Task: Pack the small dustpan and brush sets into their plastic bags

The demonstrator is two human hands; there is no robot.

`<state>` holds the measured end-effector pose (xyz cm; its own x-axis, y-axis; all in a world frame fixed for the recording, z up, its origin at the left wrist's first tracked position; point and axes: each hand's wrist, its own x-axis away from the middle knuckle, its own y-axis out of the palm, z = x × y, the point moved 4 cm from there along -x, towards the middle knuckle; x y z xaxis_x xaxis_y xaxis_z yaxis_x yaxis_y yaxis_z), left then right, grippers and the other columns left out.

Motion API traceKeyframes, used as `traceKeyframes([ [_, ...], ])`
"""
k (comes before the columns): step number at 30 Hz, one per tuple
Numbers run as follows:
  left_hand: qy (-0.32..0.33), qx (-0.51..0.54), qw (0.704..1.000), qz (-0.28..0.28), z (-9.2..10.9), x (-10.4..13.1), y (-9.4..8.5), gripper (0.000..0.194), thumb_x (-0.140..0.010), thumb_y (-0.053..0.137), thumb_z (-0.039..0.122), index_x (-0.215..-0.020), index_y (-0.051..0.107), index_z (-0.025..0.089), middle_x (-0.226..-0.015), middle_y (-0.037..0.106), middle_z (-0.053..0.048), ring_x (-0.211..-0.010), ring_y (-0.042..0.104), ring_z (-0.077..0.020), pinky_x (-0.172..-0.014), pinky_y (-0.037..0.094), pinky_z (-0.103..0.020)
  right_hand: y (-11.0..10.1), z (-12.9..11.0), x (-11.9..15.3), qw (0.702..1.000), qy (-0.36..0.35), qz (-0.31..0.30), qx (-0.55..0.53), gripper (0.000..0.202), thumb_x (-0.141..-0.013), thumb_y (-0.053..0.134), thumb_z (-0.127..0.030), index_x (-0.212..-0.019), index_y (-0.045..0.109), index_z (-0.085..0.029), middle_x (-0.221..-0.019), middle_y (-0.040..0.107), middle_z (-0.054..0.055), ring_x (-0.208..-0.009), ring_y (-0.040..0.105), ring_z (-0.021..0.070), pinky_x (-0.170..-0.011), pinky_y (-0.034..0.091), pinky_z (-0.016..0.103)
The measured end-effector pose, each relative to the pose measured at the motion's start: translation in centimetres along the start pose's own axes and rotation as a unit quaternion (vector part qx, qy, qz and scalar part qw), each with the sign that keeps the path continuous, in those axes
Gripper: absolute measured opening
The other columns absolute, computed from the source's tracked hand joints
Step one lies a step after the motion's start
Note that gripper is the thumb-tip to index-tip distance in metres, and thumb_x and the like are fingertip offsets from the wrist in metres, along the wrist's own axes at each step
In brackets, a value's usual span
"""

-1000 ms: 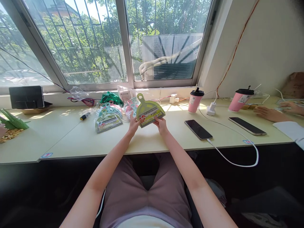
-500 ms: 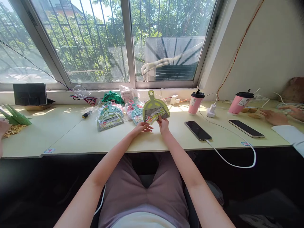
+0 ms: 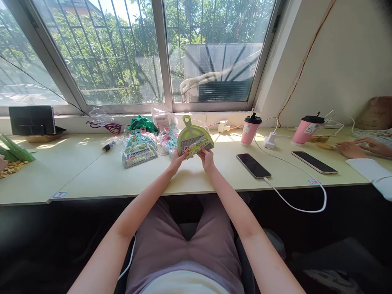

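A green dustpan and brush set (image 3: 193, 132) with a printed label strip is held up over the table in front of me, its looped handle pointing upward. My left hand (image 3: 178, 161) grips its lower left corner. On the lower right edge, my right hand (image 3: 207, 158) is closed with the thumb over the front. Just left of my hands lie several more packaged dustpan sets (image 3: 139, 152) in clear plastic, green and teal ones among them. Another bunch of wrapped sets (image 3: 169, 138), teal and pink, sits behind the held one.
A phone (image 3: 253, 165) on a white cable, a second phone (image 3: 314, 162) and two pink cups (image 3: 251, 130) stand to the right. Another person's hands (image 3: 352, 150) rest at the far right. A screwdriver (image 3: 108, 146) and black tablet (image 3: 32, 120) are left. The table's front edge (image 3: 190, 193) runs before me.
My left hand has come up and taken hold of the dustpan set's left corner. The set has turned slightly and shifted a little left in view.
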<state>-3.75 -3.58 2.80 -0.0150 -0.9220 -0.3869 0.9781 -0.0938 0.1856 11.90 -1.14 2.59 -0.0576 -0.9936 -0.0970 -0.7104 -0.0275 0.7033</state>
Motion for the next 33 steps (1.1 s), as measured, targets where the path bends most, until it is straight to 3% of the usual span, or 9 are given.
traceKeyframes([
  [6,-0.018,0.032,0.993,0.113,0.6,0.0,-0.4,0.041,-0.089,0.071,0.037,-0.121,0.056,0.017,-0.123,0.07,-0.015,-0.109,0.072,-0.032,-0.09,0.064,-0.056,0.4,0.3,0.4,0.999,-0.003,-0.032,0.028,0.006,-0.084,0.07,-0.014,-0.09,0.072,-0.015,-0.095,0.08,0.007,-0.096,0.077,0.0224,-0.101,0.061,0.042],
  [11,-0.058,0.034,0.985,0.161,0.3,-0.5,-0.8,0.035,-0.094,0.066,0.041,-0.115,0.058,0.014,-0.117,0.072,-0.017,-0.103,0.075,-0.0322,-0.085,0.066,-0.055,0.6,0.4,0.4,0.998,0.0,-0.031,0.047,0.008,-0.081,0.075,-0.015,-0.088,0.073,-0.015,-0.094,0.08,0.007,-0.099,0.076,0.022,-0.1,0.061,0.04],
  [13,-0.056,0.025,0.99,0.128,0.3,-0.5,-0.7,0.041,-0.092,0.068,0.045,-0.118,0.058,0.015,-0.117,0.073,-0.017,-0.101,0.075,-0.0317,-0.087,0.065,-0.052,0.5,0.3,0.3,0.998,-0.012,-0.034,0.046,0.009,-0.08,0.076,-0.016,-0.089,0.072,-0.016,-0.094,0.079,0.006,-0.1,0.076,0.022,-0.1,0.062,0.04],
  [17,-0.071,-0.015,0.997,0.0,0.0,0.2,-0.1,0.064,-0.087,0.073,0.057,-0.133,0.053,0.017,-0.107,0.078,-0.016,-0.094,0.078,-0.0303,-0.092,0.061,-0.048,0.0,0.1,0.2,0.999,-0.033,-0.015,0.039,0.009,-0.081,0.075,-0.019,-0.088,0.07,-0.017,-0.095,0.079,0.005,-0.101,0.076,0.0214,-0.1,0.062,0.038],
  [23,-0.15,-0.076,0.972,-0.161,-1.5,1.1,0.7,0.075,-0.079,0.073,0.071,-0.129,0.062,0.015,-0.09,0.079,-0.018,-0.081,0.078,-0.0315,-0.089,0.059,-0.049,-1.3,-0.3,0.1,0.994,-0.044,0.098,0.003,0.013,-0.084,0.074,-0.019,-0.095,0.068,-0.017,-0.094,0.079,0.005,-0.103,0.076,0.0196,-0.101,0.061,0.035],
  [26,-0.162,-0.088,0.964,-0.193,-1.4,1.1,0.7,0.073,-0.078,0.075,0.069,-0.125,0.066,0.014,-0.091,0.079,-0.018,-0.083,0.078,-0.0316,-0.09,0.058,-0.047,-1.6,-0.2,0.0,0.992,-0.029,0.126,-0.007,0.01,-0.085,0.073,-0.017,-0.094,0.068,-0.017,-0.094,0.079,0.006,-0.103,0.076,0.0197,-0.102,0.061,0.034],
  [29,-0.188,-0.083,0.955,-0.213,-1.1,0.6,0.0,0.074,-0.079,0.073,0.071,-0.127,0.067,0.016,-0.105,0.078,-0.021,-0.093,0.077,-0.0331,-0.093,0.056,-0.046,-1.5,-0.1,-0.2,0.992,-0.006,0.125,-0.009,0.008,-0.086,0.071,-0.015,-0.093,0.067,-0.017,-0.093,0.079,0.006,-0.103,0.076,0.0197,-0.101,0.062,0.036],
  [33,-0.199,-0.048,0.971,-0.127,-0.8,-0.9,-2.0,0.082,-0.078,0.062,0.083,-0.132,0.066,0.021,-0.123,0.073,-0.02,-0.114,0.071,-0.0361,-0.097,0.054,-0.045,-0.9,-0.3,-0.3,0.998,0.0,0.066,0.004,0.013,-0.085,0.072,-0.013,-0.097,0.069,-0.017,-0.096,0.079,0.006,-0.103,0.076,0.0203,-0.101,0.062,0.038],
])
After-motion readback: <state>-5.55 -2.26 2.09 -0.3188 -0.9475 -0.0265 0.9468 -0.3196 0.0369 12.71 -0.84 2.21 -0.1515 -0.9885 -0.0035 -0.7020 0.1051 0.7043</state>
